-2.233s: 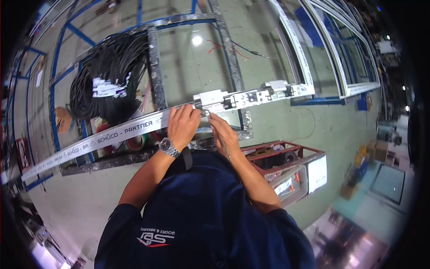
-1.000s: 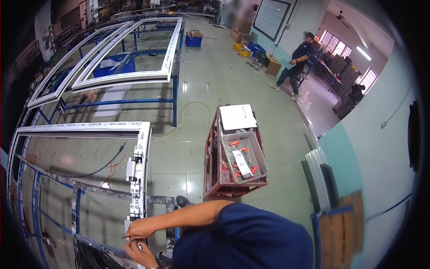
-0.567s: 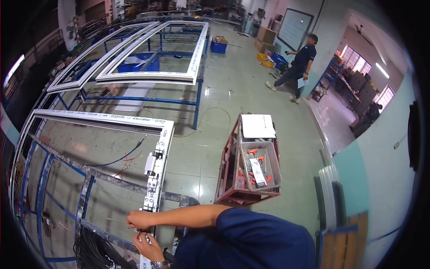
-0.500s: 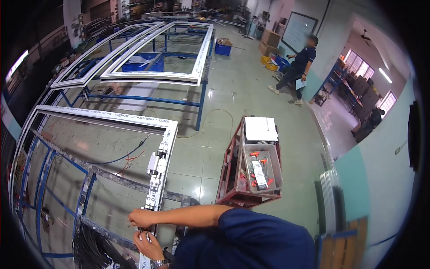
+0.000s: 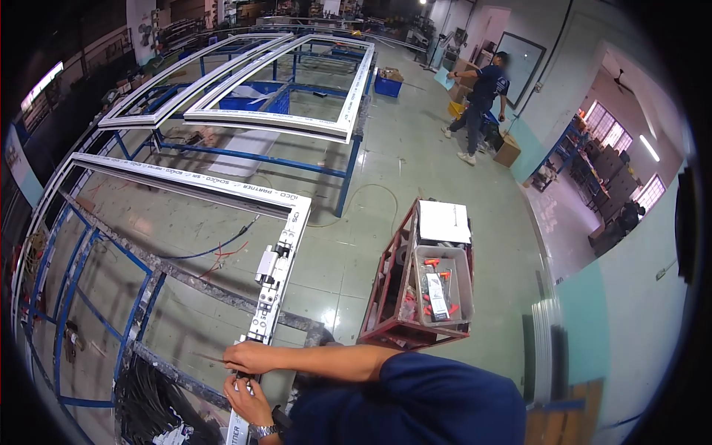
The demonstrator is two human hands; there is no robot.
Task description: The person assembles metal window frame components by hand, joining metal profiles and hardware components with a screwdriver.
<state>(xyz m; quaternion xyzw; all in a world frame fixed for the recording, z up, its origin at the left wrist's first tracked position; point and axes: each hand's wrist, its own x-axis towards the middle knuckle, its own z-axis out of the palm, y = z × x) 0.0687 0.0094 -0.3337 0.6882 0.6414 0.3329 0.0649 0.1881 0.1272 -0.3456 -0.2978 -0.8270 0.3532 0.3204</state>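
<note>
I have both hands at the near end of a long white profile frame (image 5: 222, 184) with black lettering, lying over a paint-spattered blue metal rack (image 5: 200, 293). The right hand (image 5: 248, 357) is over the frame's short side, fingers curled and bunched together; a thin dark rod pokes out past the fingertips, though I cannot tell how they grip it. Just below, the left hand (image 5: 248, 403), with a silver wristwatch (image 5: 265, 430), has its fingers bent and close together at the same side of the frame. What they pinch, if anything, I cannot make out.

Further along that side I see silver-and-black metal hinge hardware (image 5: 267, 297). A coiled bundle of black cord (image 5: 148, 393) lies left of the hands. Beyond the right arm stands a red metal cart (image 5: 411, 334) bearing a grey plastic bin (image 5: 463, 274) of orange-handled tools (image 5: 432, 263). Farther off, 2 white frames rest on blue stands, and 1 person (image 5: 486, 89) in dark clothes holds a pale sheet.
</note>
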